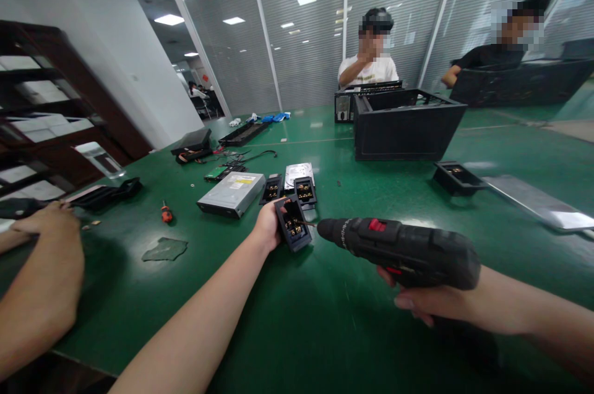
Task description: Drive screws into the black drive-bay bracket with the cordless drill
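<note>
My left hand [266, 224] grips a small black plastic box [301, 238], tilted so its open side with brass-coloured metal parts faces right. My right hand [431, 304] is wrapped round the handle of a black cordless drill [408, 250]. Its thin bit [307, 223] points left to the open side of the box; whether the tip touches a part inside I cannot tell. Just behind are two similar black boxes [273, 188], a silver hard drive [298, 172] and a grey optical drive [233, 193].
On the green table [320, 320] lie a small orange screwdriver [166, 213], a torn dark piece [165, 250], cables and a metal plate [542, 201]. A black computer case [401, 128] stands ahead. Another person's arms [51, 264] rest at left; two people sit across.
</note>
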`<action>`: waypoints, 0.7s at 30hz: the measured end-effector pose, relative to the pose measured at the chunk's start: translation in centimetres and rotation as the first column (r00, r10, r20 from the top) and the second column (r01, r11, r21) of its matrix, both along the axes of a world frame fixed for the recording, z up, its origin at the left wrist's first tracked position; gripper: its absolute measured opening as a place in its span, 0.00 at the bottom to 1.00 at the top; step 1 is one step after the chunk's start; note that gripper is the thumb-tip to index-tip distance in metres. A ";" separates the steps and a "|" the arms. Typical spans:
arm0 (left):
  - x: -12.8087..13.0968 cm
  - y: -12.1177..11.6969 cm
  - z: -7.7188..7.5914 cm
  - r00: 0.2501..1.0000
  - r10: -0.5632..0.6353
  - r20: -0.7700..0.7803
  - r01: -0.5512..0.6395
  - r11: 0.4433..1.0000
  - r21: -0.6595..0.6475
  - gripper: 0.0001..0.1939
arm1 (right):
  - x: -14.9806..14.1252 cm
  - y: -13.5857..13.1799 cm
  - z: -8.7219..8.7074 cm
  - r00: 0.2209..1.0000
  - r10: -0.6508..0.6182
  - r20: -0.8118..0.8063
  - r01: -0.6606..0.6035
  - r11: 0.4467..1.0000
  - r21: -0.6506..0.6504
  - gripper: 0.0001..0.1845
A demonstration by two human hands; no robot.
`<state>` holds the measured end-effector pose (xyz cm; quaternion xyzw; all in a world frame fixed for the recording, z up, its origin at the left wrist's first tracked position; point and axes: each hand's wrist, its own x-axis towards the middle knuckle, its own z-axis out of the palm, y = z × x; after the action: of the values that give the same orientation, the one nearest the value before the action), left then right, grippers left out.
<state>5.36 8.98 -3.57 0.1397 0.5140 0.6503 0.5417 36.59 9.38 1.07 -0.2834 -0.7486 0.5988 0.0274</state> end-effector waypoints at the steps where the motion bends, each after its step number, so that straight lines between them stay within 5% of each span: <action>1: 0.0 0.0 0.0 1.000 -0.001 -0.006 0.001 1.000 -0.001 0.07 | 0.0 0.0 0.0 1.000 -0.002 -0.001 0.002 1.000 0.001 0.12; 21: 0.0 0.0 -0.1 1.000 0.003 -0.004 -0.004 0.999 -0.031 0.07 | 0.1 0.0 0.0 0.999 0.005 0.034 -0.005 1.000 0.010 0.13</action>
<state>5.36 8.98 -3.69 0.1314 0.5254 0.6429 0.5417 36.68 9.33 1.09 -0.2915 -0.7525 0.5904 0.0148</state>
